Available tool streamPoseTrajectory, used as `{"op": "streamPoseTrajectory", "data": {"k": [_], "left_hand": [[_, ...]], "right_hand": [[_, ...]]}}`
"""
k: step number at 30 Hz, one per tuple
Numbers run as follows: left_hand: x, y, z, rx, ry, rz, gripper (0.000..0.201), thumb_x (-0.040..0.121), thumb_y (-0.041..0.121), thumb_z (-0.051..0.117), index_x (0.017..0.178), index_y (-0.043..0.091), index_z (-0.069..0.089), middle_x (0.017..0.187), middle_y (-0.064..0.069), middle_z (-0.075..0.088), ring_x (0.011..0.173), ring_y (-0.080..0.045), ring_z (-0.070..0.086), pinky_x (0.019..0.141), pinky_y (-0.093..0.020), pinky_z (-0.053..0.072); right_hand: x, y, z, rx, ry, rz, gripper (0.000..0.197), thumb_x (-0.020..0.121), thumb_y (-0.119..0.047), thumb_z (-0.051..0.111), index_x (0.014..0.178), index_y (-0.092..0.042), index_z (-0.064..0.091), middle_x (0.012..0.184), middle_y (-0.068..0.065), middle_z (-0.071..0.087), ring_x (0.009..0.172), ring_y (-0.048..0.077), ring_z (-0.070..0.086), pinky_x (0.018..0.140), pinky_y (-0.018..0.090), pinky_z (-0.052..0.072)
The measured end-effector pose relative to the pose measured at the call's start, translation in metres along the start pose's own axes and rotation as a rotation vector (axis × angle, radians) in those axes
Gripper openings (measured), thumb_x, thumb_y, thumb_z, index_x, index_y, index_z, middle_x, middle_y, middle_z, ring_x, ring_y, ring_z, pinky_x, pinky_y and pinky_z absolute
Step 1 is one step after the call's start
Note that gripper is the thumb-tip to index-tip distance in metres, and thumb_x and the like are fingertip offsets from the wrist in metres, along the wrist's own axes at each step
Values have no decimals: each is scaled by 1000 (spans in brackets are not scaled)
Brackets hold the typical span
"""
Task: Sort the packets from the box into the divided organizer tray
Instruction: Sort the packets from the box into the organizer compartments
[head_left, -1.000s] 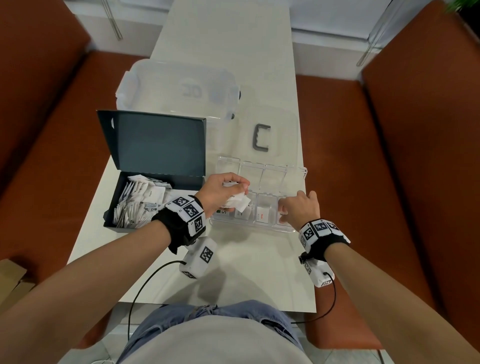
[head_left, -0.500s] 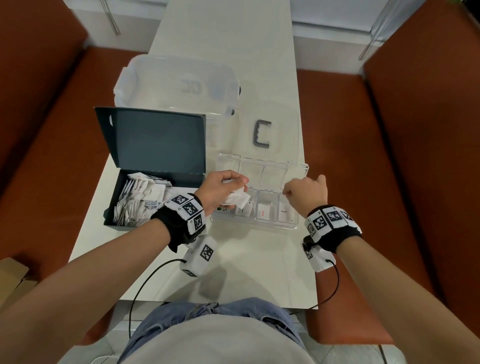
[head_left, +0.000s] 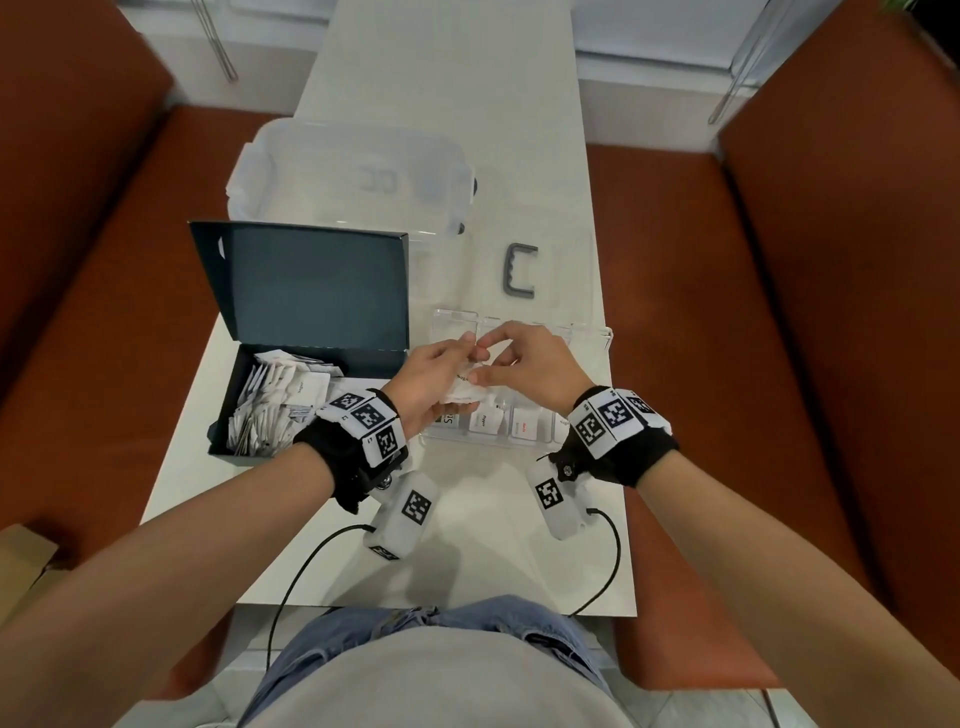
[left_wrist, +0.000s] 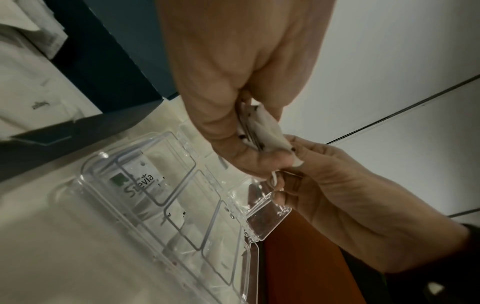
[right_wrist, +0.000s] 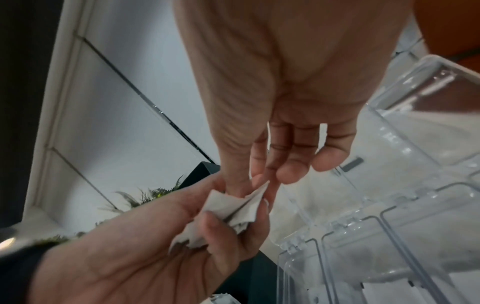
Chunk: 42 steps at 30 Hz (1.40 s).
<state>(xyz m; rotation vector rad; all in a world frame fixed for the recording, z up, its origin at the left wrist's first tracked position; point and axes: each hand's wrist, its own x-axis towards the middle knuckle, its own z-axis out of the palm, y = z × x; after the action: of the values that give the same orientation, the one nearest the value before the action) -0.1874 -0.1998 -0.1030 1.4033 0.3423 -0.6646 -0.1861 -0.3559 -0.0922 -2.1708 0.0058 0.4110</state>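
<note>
Moved: your right hand (head_left: 524, 358), from tray's right end to the packet bundle (head_left: 465, 387) clutched in your left hand (head_left: 431, 374), pinching one above the organizer tray (head_left: 597, 332). Next: compartment placement.

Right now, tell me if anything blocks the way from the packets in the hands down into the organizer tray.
Nothing visible does. The left hand grips a bunch of packets and the right hand pinches one of them, directly above the organizer tray. Its lid is folded back, so the compartments lie open underneath.
</note>
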Motion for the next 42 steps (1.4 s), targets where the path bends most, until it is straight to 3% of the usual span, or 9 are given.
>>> {"op": "streamPoseTrajectory", "data": {"k": [3, 6, 10, 18, 23, 29, 35, 39, 42], "left_hand": [[-4, 6, -1, -101, -62, -59, 20, 92, 11, 58, 111, 8, 65, 109, -15, 65, 83, -22, 71, 62, -29, 57], [-6, 10, -2, -103, -116, -72, 42, 86, -10, 47, 122, 8, 60, 120, -21, 62, 106, -32, 66, 75, -36, 60], [-6, 10, -3, 24, -159, 2, 51, 85, -16, 56, 129, 11, 55, 118, -17, 63, 108, -31, 63, 92, -41, 52], [-3, 9, -5, 227, -101, 169, 53, 70, -6, 80, 117, 12, 64, 107, -9, 65, 88, -22, 66, 61, -26, 56], [1, 5, -1, 192, -135, 194, 44, 70, -11, 78, 109, 6, 65, 101, -7, 64, 89, -21, 65, 61, -26, 58], [6, 1, 1, 211, -133, 171, 41, 76, -8, 74, 113, 4, 64, 106, -18, 62, 85, -23, 62, 58, -25, 56], [10, -4, 5, 201, -151, 140, 41, 76, -10, 73, 113, 5, 64, 105, -19, 63, 83, -22, 64, 58, -26, 57], [12, -7, 8, 195, -166, 123, 39, 76, -11, 72, 111, 6, 64, 98, -13, 64, 82, -20, 65, 61, -31, 60], [12, -8, 8, 195, -159, 122, 40, 77, -10, 73, 112, 6, 64, 101, -16, 66, 85, -23, 65, 64, -33, 61]], "right_hand": [[1, 2, 0, 83, 21, 22, 33, 72, -29, 81, 100, -23, 66, 71, -2, 69, 60, 6, 59, 60, 17, 41], [2, 5, -4, 163, 41, 49, 30, 76, -19, 79, 102, -15, 65, 71, 2, 70, 58, 8, 61, 62, 19, 45], [3, 6, -9, 183, 42, 71, 24, 83, -20, 73, 105, -14, 66, 72, 1, 68, 65, 10, 63, 65, 22, 48], [-2, 4, -22, 230, -23, 65, 33, 79, -15, 77, 109, -10, 67, 67, -4, 65, 64, 8, 61, 58, 16, 50], [-5, 11, -35, 214, -25, 79, 19, 84, -9, 71, 103, -7, 70, 80, 10, 65, 78, 19, 63, 72, 34, 56], [-10, 39, -65, 69, 38, 125, 11, 85, -10, 69, 88, -20, 65, 82, 2, 70, 68, 12, 63, 57, 17, 49], [-12, 78, -71, -340, 98, 237, 18, 87, -8, 58, 91, -21, 69, 91, 6, 63, 92, 19, 56, 76, 24, 41], [-12, 92, -50, -374, 37, 312, 15, 86, -8, 59, 87, -20, 69, 101, 9, 65, 90, 19, 57, 73, 25, 45], [-13, 97, -34, -358, 32, 340, 15, 86, -10, 58, 85, -23, 66, 105, 7, 66, 100, 23, 60, 87, 33, 51]]}}
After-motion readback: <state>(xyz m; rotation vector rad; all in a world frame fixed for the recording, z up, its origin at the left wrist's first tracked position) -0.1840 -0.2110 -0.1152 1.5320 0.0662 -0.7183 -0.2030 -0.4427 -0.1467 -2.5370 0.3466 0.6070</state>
